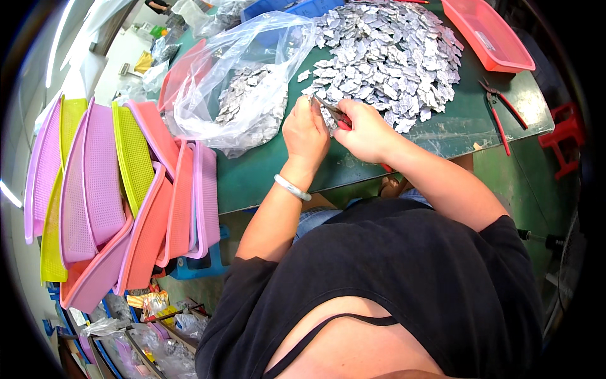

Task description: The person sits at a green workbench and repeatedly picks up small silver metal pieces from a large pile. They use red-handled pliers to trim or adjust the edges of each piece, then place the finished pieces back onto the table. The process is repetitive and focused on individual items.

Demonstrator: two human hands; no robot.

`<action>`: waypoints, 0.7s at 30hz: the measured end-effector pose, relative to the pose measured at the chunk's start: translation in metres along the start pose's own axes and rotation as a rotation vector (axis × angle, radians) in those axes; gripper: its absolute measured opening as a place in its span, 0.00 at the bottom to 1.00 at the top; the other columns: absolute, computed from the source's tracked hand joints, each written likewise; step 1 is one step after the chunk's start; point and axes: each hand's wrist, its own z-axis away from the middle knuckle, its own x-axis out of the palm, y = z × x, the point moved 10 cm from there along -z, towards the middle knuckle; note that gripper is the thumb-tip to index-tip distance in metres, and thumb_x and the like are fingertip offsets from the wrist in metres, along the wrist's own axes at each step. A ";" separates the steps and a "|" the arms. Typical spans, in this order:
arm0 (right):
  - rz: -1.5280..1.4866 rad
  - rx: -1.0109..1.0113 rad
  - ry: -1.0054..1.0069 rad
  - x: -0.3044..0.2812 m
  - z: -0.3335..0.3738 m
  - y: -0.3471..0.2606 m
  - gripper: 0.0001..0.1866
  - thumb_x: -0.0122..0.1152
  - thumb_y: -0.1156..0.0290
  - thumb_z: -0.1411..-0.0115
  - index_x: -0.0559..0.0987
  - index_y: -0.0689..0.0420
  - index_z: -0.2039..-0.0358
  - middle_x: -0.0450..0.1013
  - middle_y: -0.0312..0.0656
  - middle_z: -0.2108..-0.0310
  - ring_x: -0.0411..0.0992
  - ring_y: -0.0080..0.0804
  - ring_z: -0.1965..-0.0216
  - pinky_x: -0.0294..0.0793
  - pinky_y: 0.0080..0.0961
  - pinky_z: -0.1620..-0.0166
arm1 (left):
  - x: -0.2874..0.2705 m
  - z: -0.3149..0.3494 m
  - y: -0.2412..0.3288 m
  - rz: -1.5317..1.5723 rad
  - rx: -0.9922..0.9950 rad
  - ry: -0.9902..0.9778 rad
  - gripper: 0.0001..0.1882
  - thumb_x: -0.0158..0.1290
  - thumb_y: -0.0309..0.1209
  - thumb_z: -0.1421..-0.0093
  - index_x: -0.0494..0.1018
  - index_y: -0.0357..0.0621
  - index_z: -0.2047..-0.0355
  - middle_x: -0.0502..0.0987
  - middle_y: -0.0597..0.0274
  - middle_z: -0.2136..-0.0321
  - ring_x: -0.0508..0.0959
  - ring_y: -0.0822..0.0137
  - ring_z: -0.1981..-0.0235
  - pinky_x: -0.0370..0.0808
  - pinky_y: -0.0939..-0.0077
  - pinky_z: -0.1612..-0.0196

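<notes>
My right hand is closed around red-handled pliers, whose dark jaws reach toward the fingertips of my left hand. The left fingers are pinched together right at those jaws. Whatever they hold is too small and too covered to make out. Just beyond both hands spreads a big heap of flat, jagged silver-grey pieces on the green table. To the left of the heap, a clear plastic bag lies open with more grey pieces in it.
Red-handled cutters lie near the table's right edge, below a red plastic tray. A blue bin stands at the back. Stacked purple, green and coral baskets crowd the left side. A red stool is at the far right.
</notes>
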 end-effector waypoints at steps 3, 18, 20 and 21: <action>0.061 -0.056 -0.053 -0.002 -0.007 -0.005 0.09 0.55 0.72 0.55 0.68 0.65 0.75 0.65 0.40 0.82 0.63 0.30 0.79 0.64 0.27 0.72 | -0.005 -0.002 0.003 -0.008 0.010 -0.001 0.06 0.43 0.29 0.40 0.66 0.40 0.71 0.69 0.50 0.82 0.70 0.47 0.80 0.65 0.61 0.77; -0.881 0.434 -0.497 0.036 0.010 0.011 0.05 0.50 0.76 0.52 0.70 0.57 0.72 0.59 0.30 0.84 0.53 0.16 0.87 0.52 0.16 0.85 | 0.008 -0.003 -0.018 0.292 -0.054 -0.120 0.07 0.41 0.28 0.38 0.69 0.40 0.68 0.68 0.66 0.84 0.68 0.75 0.82 0.66 0.80 0.77; -0.829 0.411 -0.498 0.035 0.009 0.013 0.05 0.50 0.77 0.52 0.69 0.57 0.72 0.58 0.30 0.85 0.53 0.16 0.87 0.51 0.16 0.85 | 0.011 -0.001 -0.021 0.314 -0.066 -0.119 0.07 0.41 0.28 0.38 0.69 0.39 0.68 0.68 0.66 0.84 0.67 0.76 0.82 0.66 0.80 0.77; -0.813 0.408 -0.480 0.035 0.009 0.013 0.05 0.49 0.77 0.53 0.69 0.57 0.72 0.58 0.30 0.85 0.52 0.16 0.88 0.51 0.16 0.85 | 0.013 0.000 -0.021 0.325 -0.071 -0.118 0.07 0.41 0.28 0.38 0.69 0.39 0.69 0.68 0.67 0.84 0.67 0.76 0.82 0.66 0.81 0.77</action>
